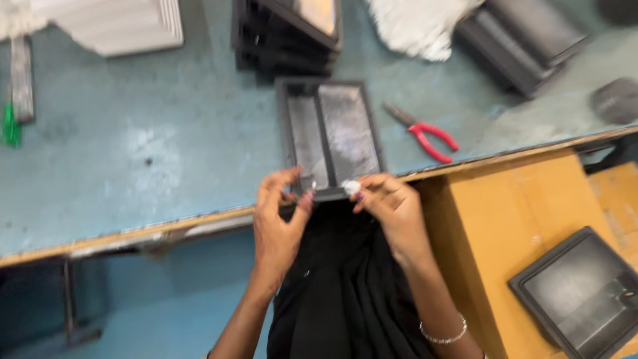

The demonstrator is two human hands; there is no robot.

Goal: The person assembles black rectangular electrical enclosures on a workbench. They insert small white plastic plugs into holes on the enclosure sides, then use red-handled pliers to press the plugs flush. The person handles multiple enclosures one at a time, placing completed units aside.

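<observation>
We are looking down at a dark grey rectangular frame with a dull silvery panel inside (330,136), lying flat on the worn blue-green table (153,153). Its long axis is running from six o'clock to twelve o'clock, leaning slightly toward eleven, with the near short end hanging at the table's front edge and the far end pointing at a stack of dark frames (286,33). A dark bar is splitting the frame lengthwise into a narrow left strip and a wider right pane; the surface is looking grey and scuffed, though blur is hiding finer detail.

Our left hand (279,219) is touching the near left corner, its fingers curling together as if pinching something small that we cannot make out. Our right hand (392,213) is pinching a small pale round object (350,187) against the near right corner.

At three o'clock from the frame, red-handled pliers (425,136) are lying on the table. At five o'clock, another dark frame (578,292) is resting on a yellow-brown wooden surface (492,226).
</observation>
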